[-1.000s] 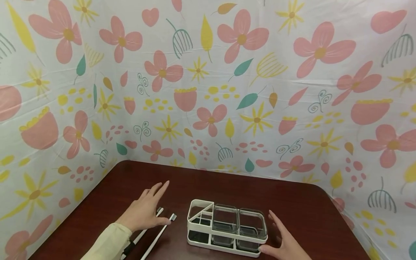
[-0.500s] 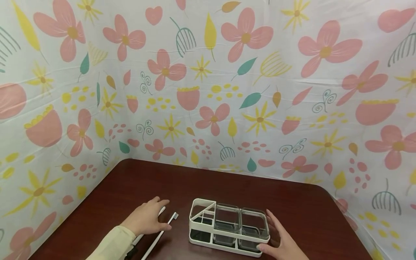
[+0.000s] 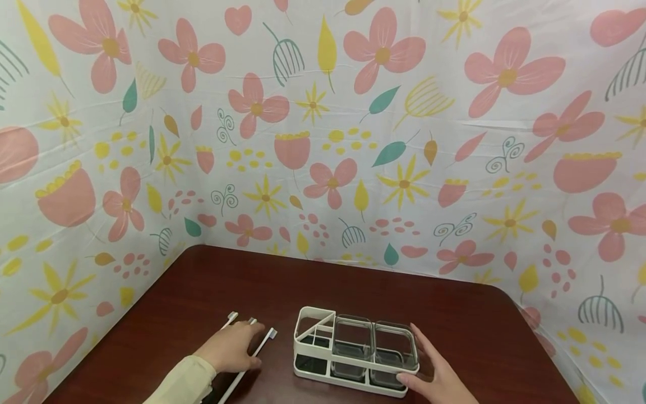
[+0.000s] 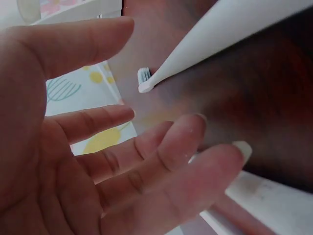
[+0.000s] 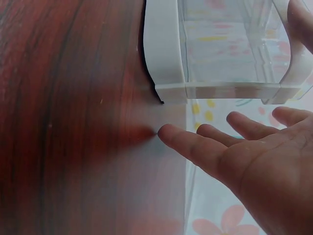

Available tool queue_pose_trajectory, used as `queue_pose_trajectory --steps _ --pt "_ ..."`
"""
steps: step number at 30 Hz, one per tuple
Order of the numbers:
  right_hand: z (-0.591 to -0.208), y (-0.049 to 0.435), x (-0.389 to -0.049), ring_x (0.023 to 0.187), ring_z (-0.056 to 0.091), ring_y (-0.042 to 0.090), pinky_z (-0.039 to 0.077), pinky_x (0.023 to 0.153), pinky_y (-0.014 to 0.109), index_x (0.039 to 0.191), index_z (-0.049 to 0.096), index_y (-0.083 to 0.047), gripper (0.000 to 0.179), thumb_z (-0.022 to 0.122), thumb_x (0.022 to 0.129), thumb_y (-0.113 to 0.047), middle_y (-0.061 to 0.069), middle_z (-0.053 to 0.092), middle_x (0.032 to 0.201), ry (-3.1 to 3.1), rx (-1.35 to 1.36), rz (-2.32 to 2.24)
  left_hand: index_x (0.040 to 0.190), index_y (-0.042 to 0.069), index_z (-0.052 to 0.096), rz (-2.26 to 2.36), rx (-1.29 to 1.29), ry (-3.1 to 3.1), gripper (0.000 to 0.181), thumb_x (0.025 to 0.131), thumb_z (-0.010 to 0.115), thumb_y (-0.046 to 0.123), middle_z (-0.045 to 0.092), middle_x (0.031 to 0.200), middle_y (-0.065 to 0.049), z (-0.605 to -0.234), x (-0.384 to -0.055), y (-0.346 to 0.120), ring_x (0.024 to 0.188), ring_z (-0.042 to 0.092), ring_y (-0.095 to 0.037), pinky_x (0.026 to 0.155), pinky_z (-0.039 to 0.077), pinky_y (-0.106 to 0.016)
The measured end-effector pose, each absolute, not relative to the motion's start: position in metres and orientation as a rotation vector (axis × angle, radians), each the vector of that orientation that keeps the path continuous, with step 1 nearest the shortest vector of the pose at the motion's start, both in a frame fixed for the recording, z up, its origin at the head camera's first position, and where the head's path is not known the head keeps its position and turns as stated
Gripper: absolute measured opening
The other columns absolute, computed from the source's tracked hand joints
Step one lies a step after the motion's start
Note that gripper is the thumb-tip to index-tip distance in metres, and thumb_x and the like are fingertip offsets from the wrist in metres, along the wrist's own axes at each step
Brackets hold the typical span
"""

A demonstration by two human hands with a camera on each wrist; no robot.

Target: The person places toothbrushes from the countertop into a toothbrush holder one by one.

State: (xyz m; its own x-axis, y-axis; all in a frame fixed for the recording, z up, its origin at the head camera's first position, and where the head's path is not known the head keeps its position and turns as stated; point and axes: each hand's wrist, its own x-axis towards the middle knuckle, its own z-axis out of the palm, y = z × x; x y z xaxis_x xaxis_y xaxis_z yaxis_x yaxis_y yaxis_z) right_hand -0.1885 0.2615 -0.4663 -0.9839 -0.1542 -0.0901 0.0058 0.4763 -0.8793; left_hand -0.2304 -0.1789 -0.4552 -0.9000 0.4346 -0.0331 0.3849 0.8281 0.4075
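On my feed I have the left hand (image 3: pixel 229 349) over the toothbrushes lying on the bench (image 3: pixel 353 286): the right toothbrush (image 3: pixel 233 386) passes beside the thumb, the middle toothbrush (image 3: pixel 252 321) runs under the fingers, and the left toothbrush (image 3: pixel 231 317) shows only its upper end. The left grip is apart; the wrist view has thumb and fingers spread with nothing between them. One fingertip is close by a white handle there (whether it touches, I can't tell).

The right hand (image 3: pixel 438 380) is at the right end of the white rack (image 3: pixel 313 352), which carries two glass cups, the left cup (image 3: pixel 352 338) and the right cup (image 3: pixel 396 343). That grip is apart too, the fingers nearly straight and the thumb at the front rim.

For a clean pick, as I judge it, I'd choose one brush and bring thumb and fingertips down on either side of its handle, below the bristles. The brushes lie near one another, so a wide sweep could drag a neighbour along. I'd lift gently, leaving the right hand only light contact so the rack doesn't slide.
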Motion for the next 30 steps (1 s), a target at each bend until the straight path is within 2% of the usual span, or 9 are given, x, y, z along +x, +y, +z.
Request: queue_pose_trajectory --steps 8,12,15,22,30 --pt "-0.467 0.260 -0.189 0.128 0.043 0.052 0.048 0.090 0.057 0.157 0.018 -0.007 0.089 0.072 0.090 -0.027 0.031 0.022 0.155 2.549 -0.124 -1.555 0.120 0.000 0.063 0.562 0.693 2.961 0.060 0.067 0.083 0.019 0.068 0.103 -0.014 -0.462 -0.229 -0.175 0.088 0.066 -0.033 0.071 0.053 -0.048" --pt "-0.467 0.260 -0.188 0.124 0.049 0.047 0.051 0.088 0.053 0.157 0.018 -0.007 0.087 0.072 0.091 -0.026 0.031 0.025 0.154 2.535 -0.112 -1.579 0.116 0.003 0.065 0.549 0.694 2.967 0.055 0.066 0.082 0.016 0.067 0.090 -0.008 -0.465 -0.230 -0.174 0.070 0.062 -0.024 0.060 0.050 -0.043" --pt "-0.466 0.259 -0.188 0.125 0.048 0.048 0.050 0.090 0.054 0.157 0.018 -0.007 0.085 0.071 0.092 -0.024 0.031 0.024 0.154 2.542 -0.132 -1.579 0.113 0.005 0.065 0.544 0.700 2.964 0.050 0.066 0.081 0.014 0.064 0.083 -0.004 -0.467 -0.230 -0.174 0.062 0.056 -0.018 0.055 0.047 -0.040" --pt "-0.466 0.260 -0.186 0.129 0.039 0.056 0.045 0.092 0.062 0.157 0.018 -0.007 0.081 0.067 0.094 -0.023 0.033 0.022 0.155 2.562 -0.144 -1.550 0.100 0.009 0.064 0.547 0.727 2.987 0.041 0.061 0.075 0.006 0.053 0.069 0.004 -0.472 -0.230 -0.172 0.053 0.047 -0.015 0.049 0.041 -0.036" --pt "-0.465 0.260 -0.186 0.128 0.041 0.055 0.047 0.090 0.060 0.156 0.020 -0.008 0.079 0.067 0.095 -0.024 0.033 0.023 0.154 2.578 -0.119 -1.536 0.101 0.009 0.064 0.556 0.683 2.980 0.042 0.061 0.069 -0.001 0.051 0.068 0.003 -0.474 -0.230 -0.170 0.052 0.045 -0.017 0.048 0.038 -0.036"
